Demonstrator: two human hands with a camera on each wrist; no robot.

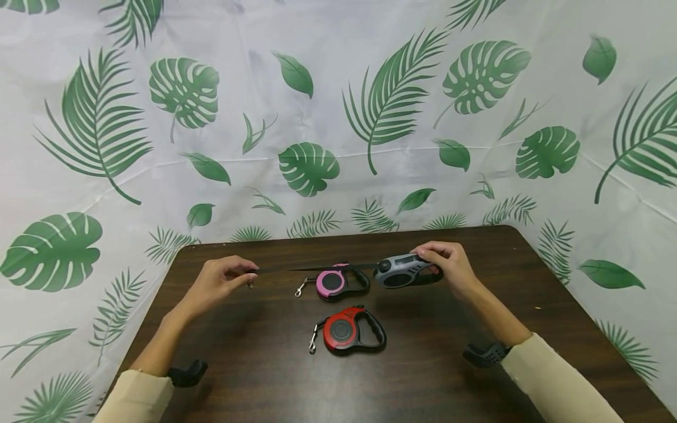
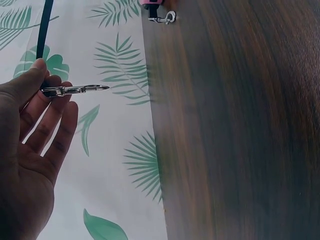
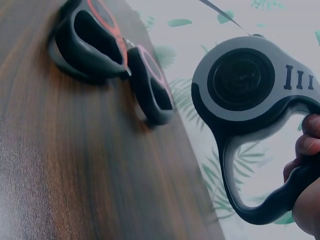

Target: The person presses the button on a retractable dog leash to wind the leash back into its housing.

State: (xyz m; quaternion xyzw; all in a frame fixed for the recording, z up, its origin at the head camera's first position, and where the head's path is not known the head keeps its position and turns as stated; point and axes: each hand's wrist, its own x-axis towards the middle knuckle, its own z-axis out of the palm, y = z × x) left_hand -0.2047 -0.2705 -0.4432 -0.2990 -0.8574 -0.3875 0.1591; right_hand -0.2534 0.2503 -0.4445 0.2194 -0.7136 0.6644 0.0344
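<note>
My right hand grips the black handle of a grey retractable dog leash, held up above the table's right half. In the right wrist view the round grey case shows, with fingers curled through the handle loop. A dark strap runs taut from the case across to my left hand. There thumb and forefinger pinch the strap's end, just by its silver clip; the other fingers are loosely bent. Beneath the strap lie a pink leash and, nearer me, a red leash.
The dark wood table carries the pink and red leashes near its middle, their metal clips pointing left. A white cloth with green leaves hangs behind the table. Black bands sit on both wrists.
</note>
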